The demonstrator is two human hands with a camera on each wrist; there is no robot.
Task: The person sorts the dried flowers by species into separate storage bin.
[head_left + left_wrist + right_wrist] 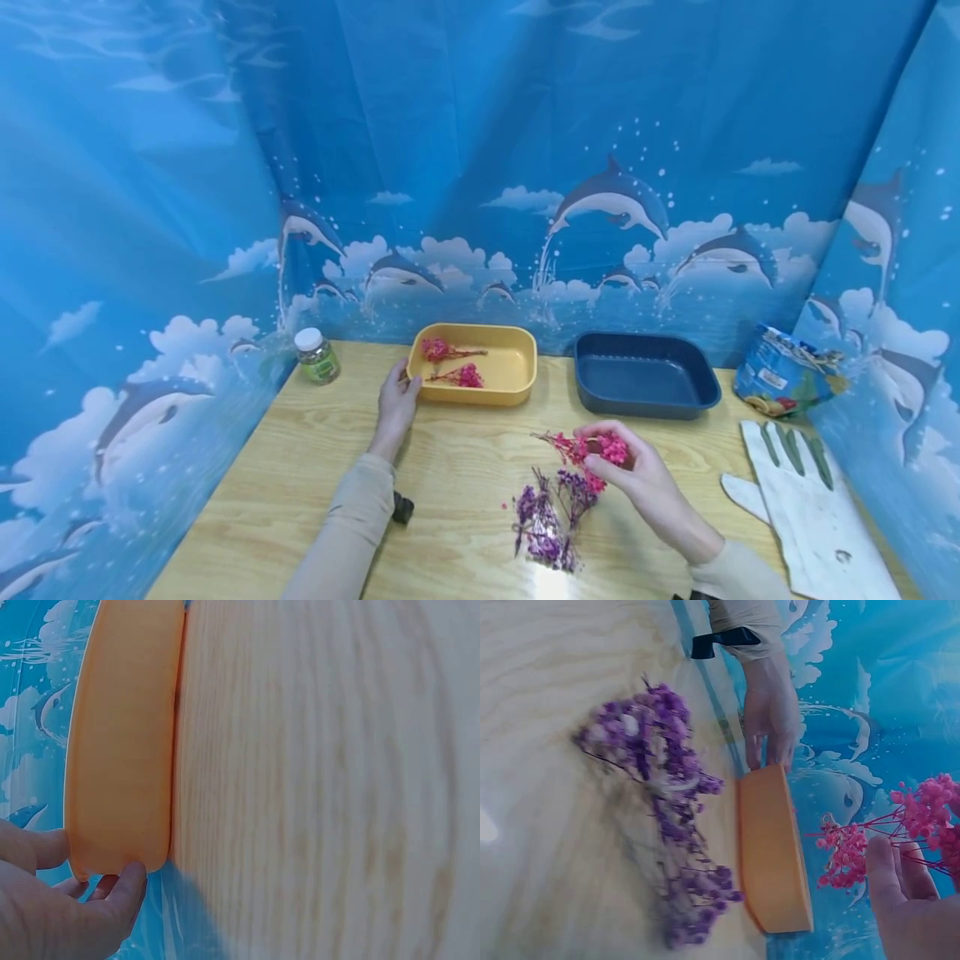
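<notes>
My left hand (397, 402) holds the left end of a yellow rectangular dish (480, 397), with fingertips at its rim and end wall; in the left wrist view the dish's orange-looking side (124, 750) fills the upper left. Two sprigs of pink dried flowers (468, 377) lie inside the dish. Above the table, my right hand (637, 471) pinches more pink dried flowers (613, 448) by their thin stems, also visible as pink blossoms (926, 810) in the right wrist view. Just below that hand, purple dried flowers (543, 512) lie loosely on the wood-grain table.
A dark blue dish (645, 408) stands right of the yellow one. Further right are a blue snack bag (780, 371) and white-and-green work gloves (813, 508). A lidded jar (318, 357) stands at the back left. Dolphin-print sheets (480, 167) border the table.
</notes>
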